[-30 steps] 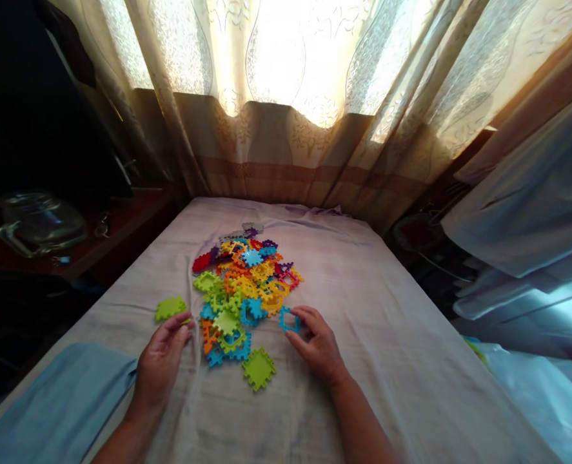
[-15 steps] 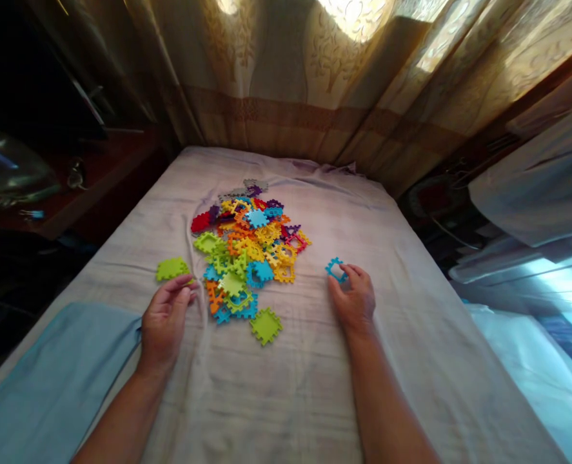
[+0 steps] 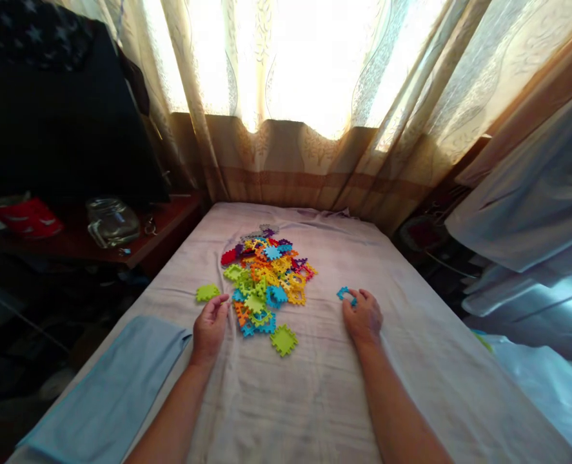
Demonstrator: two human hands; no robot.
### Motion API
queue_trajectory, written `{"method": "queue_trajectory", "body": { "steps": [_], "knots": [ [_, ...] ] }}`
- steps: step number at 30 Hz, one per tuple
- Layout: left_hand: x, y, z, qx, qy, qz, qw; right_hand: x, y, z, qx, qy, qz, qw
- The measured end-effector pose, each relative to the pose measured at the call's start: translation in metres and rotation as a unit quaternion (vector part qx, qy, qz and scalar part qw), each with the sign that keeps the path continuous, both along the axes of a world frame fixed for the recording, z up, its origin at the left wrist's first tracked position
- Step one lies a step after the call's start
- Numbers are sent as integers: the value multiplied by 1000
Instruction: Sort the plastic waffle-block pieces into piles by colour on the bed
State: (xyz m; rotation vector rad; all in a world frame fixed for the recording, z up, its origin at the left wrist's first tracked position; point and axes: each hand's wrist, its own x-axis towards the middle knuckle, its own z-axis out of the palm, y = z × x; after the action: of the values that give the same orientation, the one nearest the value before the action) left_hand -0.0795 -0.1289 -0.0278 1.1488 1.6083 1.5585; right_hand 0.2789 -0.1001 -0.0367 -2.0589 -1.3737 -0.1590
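A blue open-centred interlocking plastic tile (image 3: 343,293) lies at the fingertips of my right hand (image 3: 364,316), which is closed on its near edge, low over the sheet. My left hand (image 3: 209,327) is at the left side of the pile, thumb and fingers drawn together; whether anything small is between them is hidden. Just beyond those fingers a flat green tile (image 3: 207,292) rests on the sheet. Between my hands spreads a heap of notched tiles (image 3: 271,267) in yellow, orange, red, purple, blue, grey and green. Nearer to me, one solid green tile (image 3: 284,340) lies apart.
The heap lies on a bed-like surface with a pale sheet (image 3: 295,399). A folded light blue cloth (image 3: 116,386) is at the left edge. Further left, a glass jar (image 3: 112,222) and a red container (image 3: 27,218) stand on a desk by a dark screen (image 3: 63,122). Curtains (image 3: 286,154) hang behind.
The head view has tilted up, showing more curtain and desk. Both hands keep nearly the same places beside the heap, the right one still with the blue tile.
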Motion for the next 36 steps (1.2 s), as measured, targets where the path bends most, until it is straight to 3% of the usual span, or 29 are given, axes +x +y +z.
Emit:
{"method": "queue_trajectory", "body": {
  "steps": [8, 13, 16, 19, 23, 30, 33, 36],
  "knots": [
    [0, 2, -6, 28, 22, 0, 999, -13, -6, 9, 58, 16, 56, 997],
    [1, 1, -4, 26, 44, 2, 999, -67, -30, 15, 97, 34, 245, 964],
    [1, 1, -2, 21, 56, 2, 998, -106, -45, 19, 52, 22, 361, 931],
    [2, 2, -1, 16, 68, 3, 998, -132, -52, 24, -8, 0, 415, 910],
    [3, 2, 0, 12, 82, -1, 997, -144, -50, 26, -53, -13, 412, 910],
    [3, -1, 5, 10, 94, -5, 995, -145, -47, 34, -56, -2, 399, 915],
    [4, -1, 6, 9, 76, -7, 997, -124, -43, 43, -35, -14, 389, 920],
    [4, -2, 7, 9, 64, -6, 998, -83, -34, 46, -8, -18, 346, 938]
  ]
}}
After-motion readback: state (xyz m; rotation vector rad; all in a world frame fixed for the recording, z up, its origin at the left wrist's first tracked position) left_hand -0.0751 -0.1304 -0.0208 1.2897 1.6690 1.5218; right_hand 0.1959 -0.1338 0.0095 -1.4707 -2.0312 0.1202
